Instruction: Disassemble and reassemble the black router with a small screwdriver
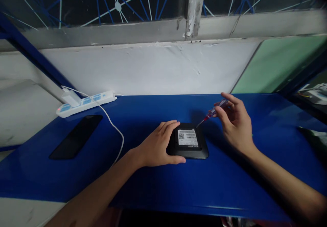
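Observation:
A flat black device (203, 144) with a white printed label (187, 137) lies on the blue table. My left hand (159, 145) grips it by its left side, fingers at the far edge and thumb along the near edge. In my right hand (235, 121) is a screwdriver (212, 112) with a clear purplish handle and a red collar. The screwdriver slants down to the left, and its tip meets the device near the far right corner of the label. Whether a screw sits under the tip is too small to tell.
A black smartphone (76, 136) lies on the left of the table (153, 189). Behind it stands a white power strip (88, 103) with a plugged-in charger (71, 98). Its white cable (119, 131) curves toward my left forearm. A white wall (153, 72) borders the table's back.

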### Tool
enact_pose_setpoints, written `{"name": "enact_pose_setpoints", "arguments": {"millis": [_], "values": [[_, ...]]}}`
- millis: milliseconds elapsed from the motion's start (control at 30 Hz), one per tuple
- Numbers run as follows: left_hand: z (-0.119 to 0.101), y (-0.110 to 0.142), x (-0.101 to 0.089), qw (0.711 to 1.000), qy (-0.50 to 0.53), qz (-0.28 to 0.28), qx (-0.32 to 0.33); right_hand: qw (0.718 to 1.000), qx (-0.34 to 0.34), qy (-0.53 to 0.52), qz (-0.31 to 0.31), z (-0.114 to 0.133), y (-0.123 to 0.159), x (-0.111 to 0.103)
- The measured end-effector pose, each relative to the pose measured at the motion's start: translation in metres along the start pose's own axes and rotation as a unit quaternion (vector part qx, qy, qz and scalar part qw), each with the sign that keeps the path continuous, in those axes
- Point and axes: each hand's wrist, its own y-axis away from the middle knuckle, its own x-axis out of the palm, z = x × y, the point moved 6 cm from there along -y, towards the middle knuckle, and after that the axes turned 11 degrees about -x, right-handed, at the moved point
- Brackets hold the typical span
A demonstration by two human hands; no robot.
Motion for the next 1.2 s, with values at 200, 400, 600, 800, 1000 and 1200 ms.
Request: {"name": "enact_pose_setpoints", "arguments": {"millis": [200,400,600,800,1000,1200], "values": [[0.000,0.000,-0.001,1.000,0.005,-0.001,-0.005,0.999,0.018,-0.029,0.021,-0.003,0.001,0.005],[-0.001,-0.001,-0.004,1.000,-0.008,-0.021,0.007,0.999,0.017,-0.028,-0.002,0.001,0.001,0.002],[0.001,-0.003,-0.004,0.999,-0.003,-0.038,0.004,0.999,0.001,-0.040,0.005,0.015,0.000,0.002],[0.003,-0.004,-0.005,0.999,0.002,-0.049,0.000,0.998,0.023,-0.016,0.048,0.022,0.008,0.007],[0.002,-0.005,-0.006,0.999,0.005,-0.036,-0.007,0.998,0.013,-0.008,0.060,0.022,0.011,0.008],[0.004,-0.005,-0.006,0.999,0.004,-0.036,-0.007,0.998,0.012,-0.011,0.059,0.021,0.012,0.009]]}}
